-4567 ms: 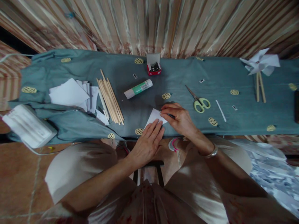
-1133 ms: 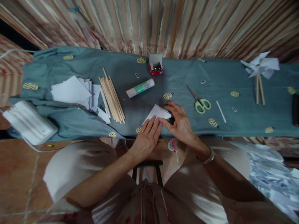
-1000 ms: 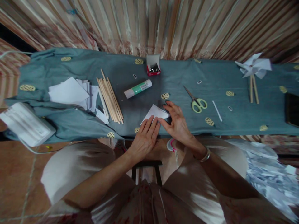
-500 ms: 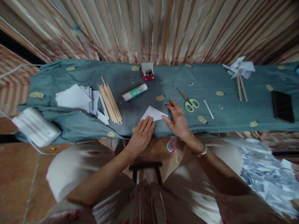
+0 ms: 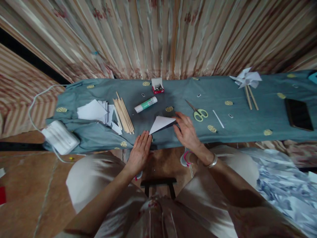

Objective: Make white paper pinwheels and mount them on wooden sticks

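Note:
A folded white paper triangle (image 5: 160,122) lies on the teal cloth, its near edge slightly raised over a dark shadow. My left hand (image 5: 139,151) rests flat at its lower left corner, fingers stretched out. At the right corner is my right hand (image 5: 187,132), with thumb and fingers apart and a fingertip touching the paper. Green-handled scissors (image 5: 198,112) lie just right of this hand, beside a narrow white paper strip (image 5: 218,119). Beyond the triangle lies a glue stick (image 5: 146,104), and behind it a small red-and-white box (image 5: 158,86) holds shiny metal pieces.
Wooden sticks (image 5: 123,114) and a stack of white paper (image 5: 92,110) lie to the left, near a white power strip (image 5: 60,137). Paper pinwheels on sticks (image 5: 246,79) and a black phone (image 5: 299,114) lie right. A heap of white paper pieces (image 5: 284,185) sits below the table's right side.
My left hand has slid off the triangle's middle to its lower left corner, uncovering more of it. The right hand stays by the right corner. The whole view has shifted a little.

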The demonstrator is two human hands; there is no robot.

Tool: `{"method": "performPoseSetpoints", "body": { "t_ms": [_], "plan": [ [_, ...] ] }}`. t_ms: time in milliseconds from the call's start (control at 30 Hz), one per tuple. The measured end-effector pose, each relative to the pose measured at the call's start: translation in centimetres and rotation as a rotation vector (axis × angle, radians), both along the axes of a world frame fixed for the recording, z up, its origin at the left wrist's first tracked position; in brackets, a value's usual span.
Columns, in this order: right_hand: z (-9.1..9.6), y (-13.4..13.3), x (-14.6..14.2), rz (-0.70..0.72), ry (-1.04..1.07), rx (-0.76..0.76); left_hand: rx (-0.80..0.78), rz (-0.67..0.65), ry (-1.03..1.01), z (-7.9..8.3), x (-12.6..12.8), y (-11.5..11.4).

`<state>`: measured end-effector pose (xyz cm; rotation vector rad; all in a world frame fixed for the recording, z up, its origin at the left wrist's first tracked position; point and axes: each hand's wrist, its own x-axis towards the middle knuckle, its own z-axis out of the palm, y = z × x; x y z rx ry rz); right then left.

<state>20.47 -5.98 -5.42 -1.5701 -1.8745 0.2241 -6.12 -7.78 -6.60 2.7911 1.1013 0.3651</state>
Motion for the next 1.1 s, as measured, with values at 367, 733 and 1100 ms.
{"method": "performPoseSetpoints", "body": {
  "t_ms": [367, 733, 1100],
  "plan": [
    [2.4, 2.9, 1.3, -0.076, 0.076, 0.06, 0.023, 0.058, -0.052, 0.0, 0.9, -1.1],
    [0.7, 4.3, -2.5, 0.161, -0.046, -0.27, -0.115, 0.145, -0.179, 1.3, 1.6, -0.3],
    [3.0, 3.9, -3.1, 0.353, 0.082, -0.139, -0.613, 0.405, -0.816, 1.6, 2.5, 4.0]
  ]
}}
